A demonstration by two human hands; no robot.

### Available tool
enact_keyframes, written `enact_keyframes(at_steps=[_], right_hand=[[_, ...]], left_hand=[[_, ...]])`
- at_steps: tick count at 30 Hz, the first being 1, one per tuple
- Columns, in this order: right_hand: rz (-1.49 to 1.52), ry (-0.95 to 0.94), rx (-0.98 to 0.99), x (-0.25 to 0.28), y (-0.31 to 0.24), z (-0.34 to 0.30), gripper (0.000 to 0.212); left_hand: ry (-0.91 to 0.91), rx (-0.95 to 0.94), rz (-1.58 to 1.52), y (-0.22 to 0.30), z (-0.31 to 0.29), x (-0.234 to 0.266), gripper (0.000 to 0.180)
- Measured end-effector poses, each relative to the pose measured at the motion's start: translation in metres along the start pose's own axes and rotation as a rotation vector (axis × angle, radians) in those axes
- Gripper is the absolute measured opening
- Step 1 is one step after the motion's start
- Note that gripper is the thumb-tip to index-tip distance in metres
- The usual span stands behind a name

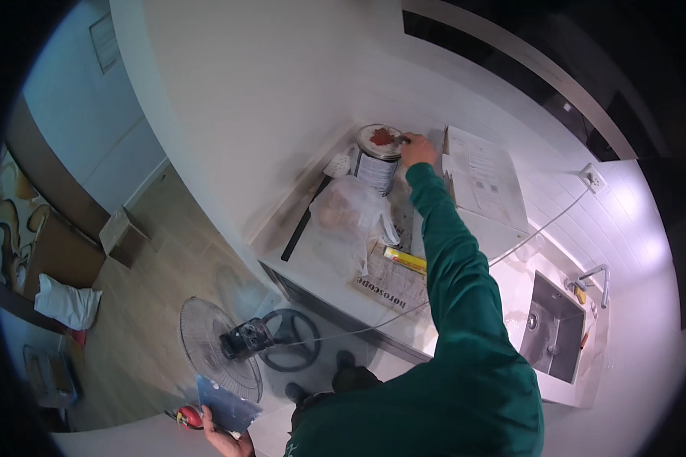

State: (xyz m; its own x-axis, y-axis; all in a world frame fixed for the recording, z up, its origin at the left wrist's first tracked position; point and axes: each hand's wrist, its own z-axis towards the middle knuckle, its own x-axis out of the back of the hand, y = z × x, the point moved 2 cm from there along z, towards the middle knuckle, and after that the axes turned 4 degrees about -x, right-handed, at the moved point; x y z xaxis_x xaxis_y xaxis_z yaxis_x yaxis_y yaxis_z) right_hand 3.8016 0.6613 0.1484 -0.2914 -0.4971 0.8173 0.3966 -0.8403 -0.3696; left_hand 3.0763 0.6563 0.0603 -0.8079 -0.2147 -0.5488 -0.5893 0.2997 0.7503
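My right hand (418, 150) reaches far forward to the rim of a round can (375, 174). Its fingers are closed at the lid's edge, and what they pinch there is too small to make out. Reddish-brown stuff is smeared on the can's whitish lid (373, 145). Low at the left, my left hand (227, 439) grips the edge of a blue-grey flat plate (230, 407) with pale specks on it. Just left of that hand shows a red object (189, 417), partly hidden. A clear plastic bag (344, 207) sits in front of the can.
The counter also bears a white box (482, 175), a long black bar (297, 234), a yellow tube (405, 260) and printed paper (389, 284). A standing fan (219, 346) is on the floor; a cord (545, 226) crosses the counter to a wall socket. A sink (554, 327) lies right.
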Motion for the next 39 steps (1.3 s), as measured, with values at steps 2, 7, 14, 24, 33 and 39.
enact_keyframes(at_steps=[2, 7, 14, 24, 33, 39], right_hand=[[-0.005, -0.032, -0.016, -0.003, 0.011, 0.027, 0.03], [-0.038, -0.123, -0.049, -0.019, 0.017, 0.053, 0.032], [-0.074, -0.186, 0.039, -0.04, 0.005, 0.054, 0.029], [-0.108, -0.166, 0.074, -0.049, 0.002, 0.058, 0.026], [-0.129, -0.207, 0.13, -0.043, -0.002, 0.048, 0.032], [-0.144, -0.199, 0.175, -0.051, 0.001, 0.05, 0.033]], left_hand=[[0.002, -0.009, 0.006, -0.003, -0.01, -0.01, 0.034], [0.101, -0.043, -0.021, -0.003, -0.023, -0.017, 0.04], [0.103, 0.018, -0.03, -0.012, -0.021, -0.011, 0.044], [0.105, -0.02, -0.053, -0.007, -0.021, -0.019, 0.043], [0.087, -0.02, -0.041, -0.005, -0.022, -0.022, 0.041], [0.094, 0.027, -0.072, -0.004, -0.025, -0.018, 0.04]])
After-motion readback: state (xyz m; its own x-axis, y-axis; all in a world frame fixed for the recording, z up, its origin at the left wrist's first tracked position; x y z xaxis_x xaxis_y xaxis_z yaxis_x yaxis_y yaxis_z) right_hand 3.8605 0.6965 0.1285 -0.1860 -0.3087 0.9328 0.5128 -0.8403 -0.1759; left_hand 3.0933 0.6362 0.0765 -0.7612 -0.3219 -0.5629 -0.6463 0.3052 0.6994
